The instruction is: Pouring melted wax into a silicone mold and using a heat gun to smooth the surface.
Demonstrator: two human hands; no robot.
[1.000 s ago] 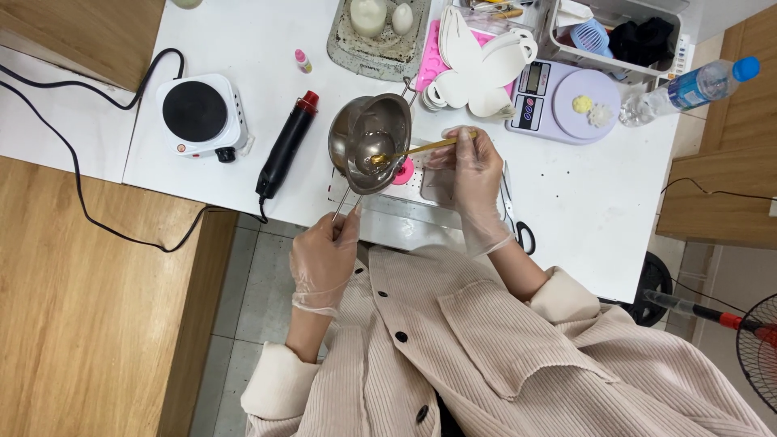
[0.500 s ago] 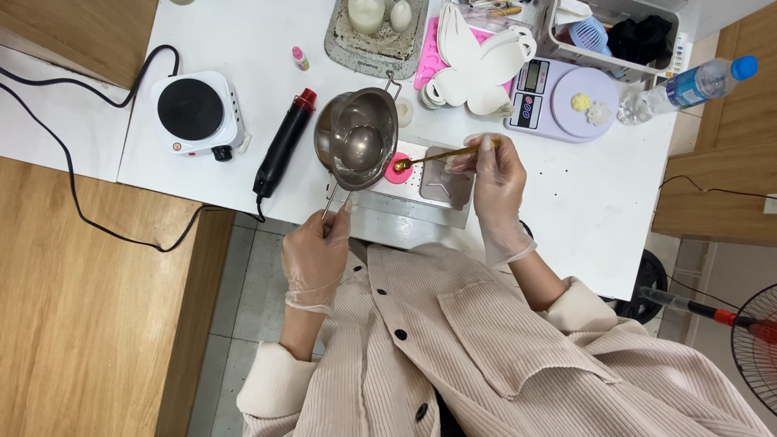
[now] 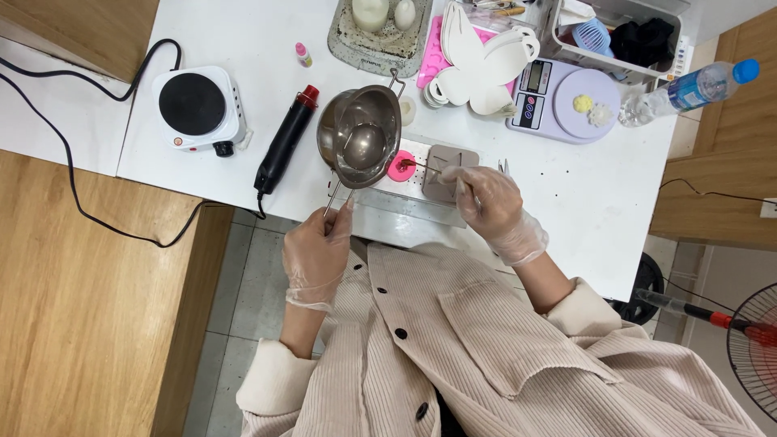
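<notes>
My left hand grips the handle of the metal pouring pot, holding it above the small pink mould on the table. My right hand pinches a thin stick over the mould, to steady it.

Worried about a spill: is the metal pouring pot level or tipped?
Tipped. The metal pouring pot leans toward the pink mould, held by its handle in the left hand; its contents cannot be told.
</notes>
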